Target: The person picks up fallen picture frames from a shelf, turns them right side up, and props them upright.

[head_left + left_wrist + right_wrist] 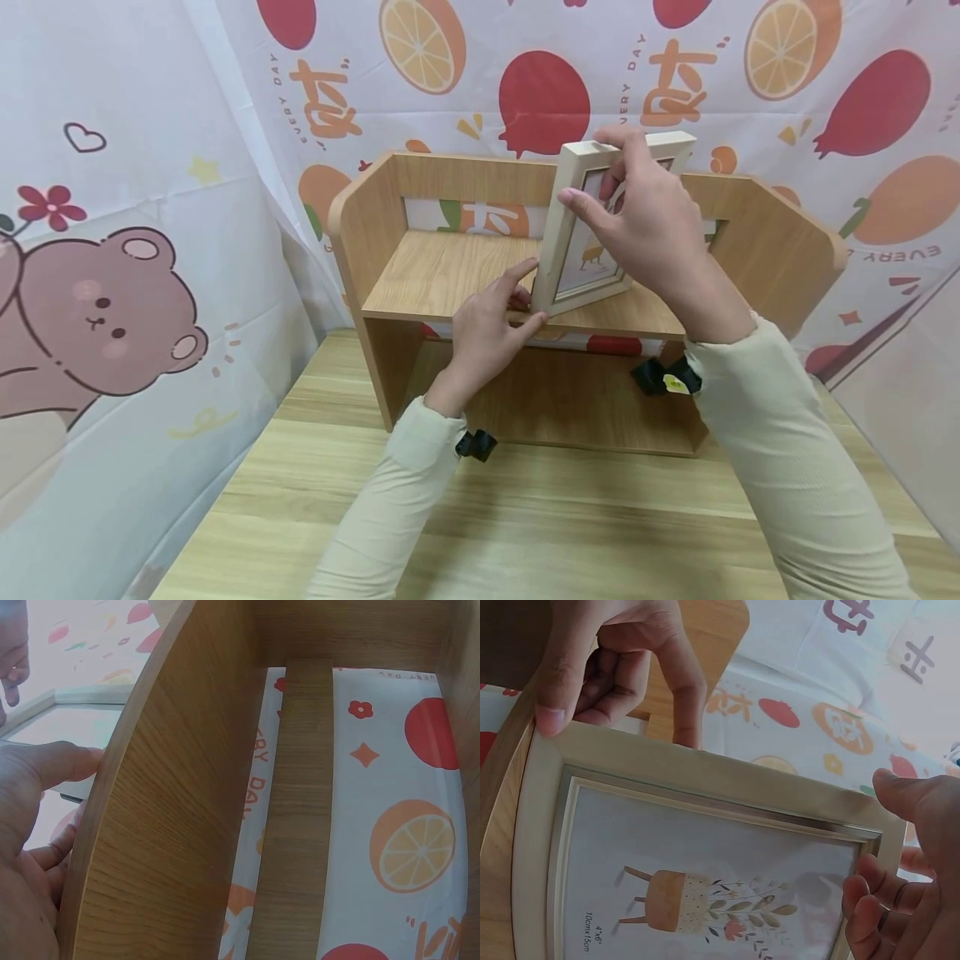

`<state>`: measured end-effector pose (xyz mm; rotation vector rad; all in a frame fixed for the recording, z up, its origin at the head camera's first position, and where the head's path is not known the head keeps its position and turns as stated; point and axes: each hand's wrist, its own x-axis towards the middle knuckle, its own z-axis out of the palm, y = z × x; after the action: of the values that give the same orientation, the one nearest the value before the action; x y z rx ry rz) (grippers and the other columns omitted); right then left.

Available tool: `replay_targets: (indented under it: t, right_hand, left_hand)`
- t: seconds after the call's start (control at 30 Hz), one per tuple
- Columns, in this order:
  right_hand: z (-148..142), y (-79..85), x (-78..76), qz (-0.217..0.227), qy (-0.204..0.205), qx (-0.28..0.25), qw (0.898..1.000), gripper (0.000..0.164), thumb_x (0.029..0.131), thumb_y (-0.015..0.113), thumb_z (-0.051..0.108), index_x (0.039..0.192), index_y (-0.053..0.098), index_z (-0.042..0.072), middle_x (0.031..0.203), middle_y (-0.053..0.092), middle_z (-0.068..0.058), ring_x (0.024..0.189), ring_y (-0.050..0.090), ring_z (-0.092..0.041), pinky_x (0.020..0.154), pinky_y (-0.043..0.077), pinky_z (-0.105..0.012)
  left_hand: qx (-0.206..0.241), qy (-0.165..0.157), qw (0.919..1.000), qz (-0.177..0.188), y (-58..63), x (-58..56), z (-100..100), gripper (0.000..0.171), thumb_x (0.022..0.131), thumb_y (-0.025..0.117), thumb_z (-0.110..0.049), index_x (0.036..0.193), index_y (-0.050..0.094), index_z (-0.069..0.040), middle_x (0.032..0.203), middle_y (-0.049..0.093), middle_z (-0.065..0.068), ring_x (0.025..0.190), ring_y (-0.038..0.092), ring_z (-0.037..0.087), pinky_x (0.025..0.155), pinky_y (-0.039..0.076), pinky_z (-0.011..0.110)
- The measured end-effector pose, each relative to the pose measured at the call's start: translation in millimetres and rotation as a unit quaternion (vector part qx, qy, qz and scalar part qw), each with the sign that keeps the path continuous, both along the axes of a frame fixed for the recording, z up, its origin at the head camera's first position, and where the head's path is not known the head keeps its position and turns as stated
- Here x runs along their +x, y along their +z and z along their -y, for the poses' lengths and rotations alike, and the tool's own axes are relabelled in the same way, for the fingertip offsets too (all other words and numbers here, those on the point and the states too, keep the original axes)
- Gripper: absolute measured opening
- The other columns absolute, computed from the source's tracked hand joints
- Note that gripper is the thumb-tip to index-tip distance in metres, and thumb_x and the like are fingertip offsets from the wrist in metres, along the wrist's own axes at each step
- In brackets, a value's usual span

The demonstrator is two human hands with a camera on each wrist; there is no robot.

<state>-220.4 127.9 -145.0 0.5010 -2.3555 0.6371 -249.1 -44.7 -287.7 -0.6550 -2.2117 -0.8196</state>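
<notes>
A cream picture frame (558, 229) stands tilted on the upper board of a wooden desktop shelf (431, 271). Its print of a potted plant on legs (671, 900) shows in the right wrist view. My right hand (656, 221) grips the frame near its top, thumb at the left side and fingers by the upper edge. Down at the lower left corner, my left hand (487, 329) holds the frame between thumb and index finger, its other fingers curled. In the left wrist view the left thumb (64, 761) lies by the shelf board's front edge.
Side panels (795, 250) rise at both ends of the shelf, and a back rail (472, 177) runs behind. Below is a lower compartment (570, 392). The shelf stands on a light wooden table (525, 517), against a fruit-printed curtain (465, 108).
</notes>
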Motion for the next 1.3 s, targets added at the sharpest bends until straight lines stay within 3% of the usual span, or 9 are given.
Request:
replay_targets:
  t: [0.43,0.7,1.1,1.3]
  right_hand:
    - [6,-2.3,-5.4,0.012,-0.013,0.0,1.0,0.061,0.092,0.061,0.041,0.14,0.038,0.011,0.095,0.057,-0.01,0.072,0.051,-0.025,0.06,0.035,-0.035]
    - [7,-9.6,-11.1,-0.021,-0.015,0.005,1.0,0.062,0.093,0.061,0.038,0.142,0.034,0.009,0.091,0.057,-0.01,0.068,0.049,-0.025,0.058,0.035,-0.034]
    - [5,-9.4,-12.1,-0.012,0.014,-0.019,1.0,0.056,0.094,0.06,0.029,0.139,0.035,0.007,0.092,0.055,-0.011,0.071,0.051,-0.024,0.061,0.038,-0.032]
    - [1,-7.6,-10.8,-0.004,0.038,-0.029,0.999,0.055,0.094,0.059,0.025,0.139,0.034,0.007,0.092,0.055,-0.011,0.072,0.053,-0.021,0.064,0.039,-0.027]
  left_hand:
    - [-0.003,0.007,1.0,0.0,-1.8,-0.7,0,0.063,0.082,0.077,-0.026,0.137,0.047,-0.022,0.09,0.071,0.001,0.079,0.069,0.015,0.056,0.041,0.029]
    - [-0.004,0.007,0.9999,-0.008,-1.1,-0.9,-1,0.063,0.082,0.077,-0.026,0.137,0.047,-0.021,0.091,0.07,0.002,0.082,0.069,0.014,0.059,0.043,0.031]
    - [-0.006,0.007,0.9998,-0.018,-0.5,0.0,-2,0.063,0.081,0.078,-0.028,0.136,0.049,-0.022,0.088,0.07,0.0,0.079,0.069,0.013,0.058,0.043,0.03]
    - [-0.013,0.008,0.999,-0.043,1.0,0.5,-5,0.064,0.078,0.081,-0.028,0.135,0.051,-0.021,0.084,0.069,0.0,0.073,0.066,0.013,0.057,0.044,0.03]
